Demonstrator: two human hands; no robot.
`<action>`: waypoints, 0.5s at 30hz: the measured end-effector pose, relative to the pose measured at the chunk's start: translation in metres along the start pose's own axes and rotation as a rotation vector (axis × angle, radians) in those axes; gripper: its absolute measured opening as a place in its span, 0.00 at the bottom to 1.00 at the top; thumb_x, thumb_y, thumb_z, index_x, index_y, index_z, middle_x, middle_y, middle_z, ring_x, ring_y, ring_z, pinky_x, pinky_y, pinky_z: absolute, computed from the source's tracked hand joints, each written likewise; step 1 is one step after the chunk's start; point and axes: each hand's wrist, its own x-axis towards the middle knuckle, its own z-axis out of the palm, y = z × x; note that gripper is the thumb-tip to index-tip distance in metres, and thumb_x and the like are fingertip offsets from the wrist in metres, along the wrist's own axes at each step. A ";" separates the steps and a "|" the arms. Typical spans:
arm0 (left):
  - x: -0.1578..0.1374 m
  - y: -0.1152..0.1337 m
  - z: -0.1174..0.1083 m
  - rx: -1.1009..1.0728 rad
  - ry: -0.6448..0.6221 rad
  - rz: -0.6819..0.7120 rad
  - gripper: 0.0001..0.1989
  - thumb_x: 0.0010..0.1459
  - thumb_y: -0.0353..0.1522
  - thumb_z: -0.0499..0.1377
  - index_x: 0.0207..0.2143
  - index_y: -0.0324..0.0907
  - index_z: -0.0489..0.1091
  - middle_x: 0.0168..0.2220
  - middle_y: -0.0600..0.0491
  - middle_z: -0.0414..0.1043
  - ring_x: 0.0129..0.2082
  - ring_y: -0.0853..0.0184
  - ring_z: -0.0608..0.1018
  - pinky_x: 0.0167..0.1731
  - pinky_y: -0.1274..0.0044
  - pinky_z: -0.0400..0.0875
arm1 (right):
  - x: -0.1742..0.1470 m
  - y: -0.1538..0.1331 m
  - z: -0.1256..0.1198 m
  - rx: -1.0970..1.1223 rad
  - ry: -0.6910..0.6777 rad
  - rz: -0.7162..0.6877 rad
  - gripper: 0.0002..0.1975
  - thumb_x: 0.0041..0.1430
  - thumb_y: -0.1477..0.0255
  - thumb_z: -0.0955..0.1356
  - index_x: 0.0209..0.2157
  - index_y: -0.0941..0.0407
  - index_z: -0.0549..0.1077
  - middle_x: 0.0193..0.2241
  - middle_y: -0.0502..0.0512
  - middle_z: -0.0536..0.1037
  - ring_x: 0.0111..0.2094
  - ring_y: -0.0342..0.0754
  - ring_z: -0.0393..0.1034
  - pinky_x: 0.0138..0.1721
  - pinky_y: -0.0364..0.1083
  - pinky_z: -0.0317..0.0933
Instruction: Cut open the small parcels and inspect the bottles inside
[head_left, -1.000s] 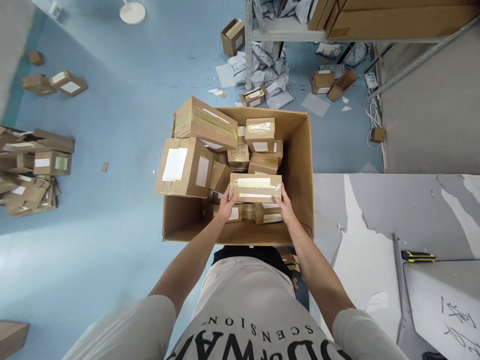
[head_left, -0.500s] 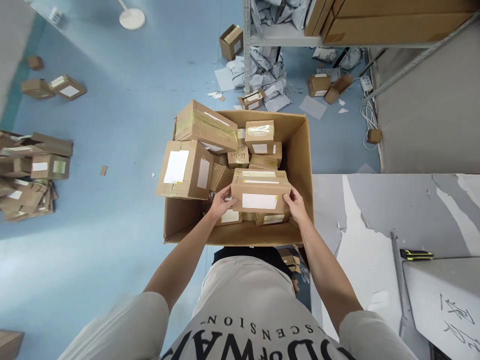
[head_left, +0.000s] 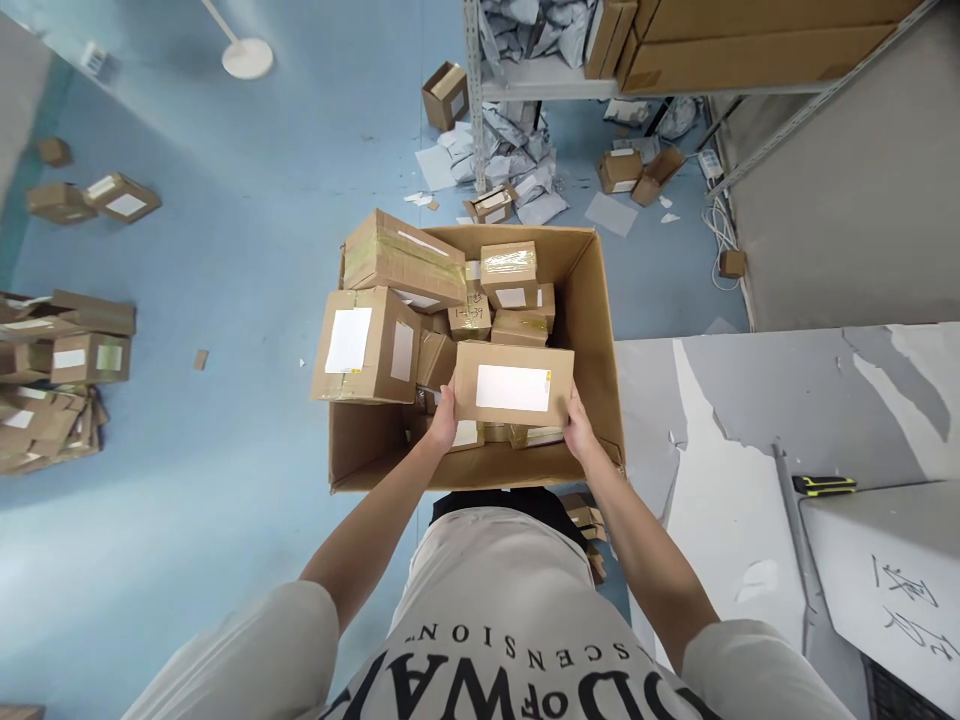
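Note:
Between my hands is a brown cardboard box (head_left: 465, 385) with a white label facing up at me. My left hand (head_left: 443, 422) grips its left end, and my right hand (head_left: 577, 427) grips its right end; both are closed on it, with fingertips partly hidden. Below it stands a large open carton (head_left: 600, 340) filled with smaller boxes. A labelled box (head_left: 375, 345) rests at the carton's left edge, and a long taped box (head_left: 405, 260) lies tilted at its far left corner. A smaller taped box (head_left: 509, 265) sits near the far wall.
On the right is a grey worktable (head_left: 727, 400) bearing a yellow-black utility knife (head_left: 823, 486). Beyond the carton, a metal shelf (head_left: 547, 80) holds grey mailing bags and long boxes. More boxes (head_left: 91, 358) are piled on the floor at left, with a lamp base (head_left: 247, 59) farther off.
The held box has tipped so its labelled face turns up toward me and its taped face is out of sight. My hands have shifted along its ends. The camera view has moved slightly.

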 end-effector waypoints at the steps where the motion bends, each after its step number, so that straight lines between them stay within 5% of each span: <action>1: -0.001 0.003 0.002 -0.005 -0.027 0.012 0.41 0.55 0.61 0.42 0.63 0.50 0.55 0.63 0.55 0.60 0.65 0.57 0.57 0.64 0.65 0.54 | -0.005 0.002 -0.001 0.001 0.024 -0.003 0.41 0.53 0.41 0.59 0.63 0.47 0.56 0.63 0.49 0.61 0.64 0.53 0.53 0.62 0.54 0.52; 8: -0.005 0.019 0.032 0.083 -0.190 0.005 0.39 0.56 0.60 0.43 0.63 0.52 0.55 0.62 0.56 0.62 0.66 0.57 0.56 0.64 0.64 0.53 | -0.035 -0.007 -0.014 0.099 0.136 -0.055 0.41 0.54 0.44 0.61 0.66 0.44 0.51 0.65 0.44 0.56 0.66 0.52 0.48 0.65 0.55 0.49; 15: -0.004 0.039 0.096 0.171 -0.381 -0.018 0.39 0.56 0.60 0.42 0.61 0.49 0.59 0.60 0.54 0.64 0.65 0.57 0.58 0.63 0.65 0.55 | -0.084 -0.037 -0.045 0.147 0.323 -0.158 0.37 0.57 0.44 0.59 0.65 0.43 0.51 0.64 0.41 0.57 0.66 0.49 0.48 0.66 0.55 0.47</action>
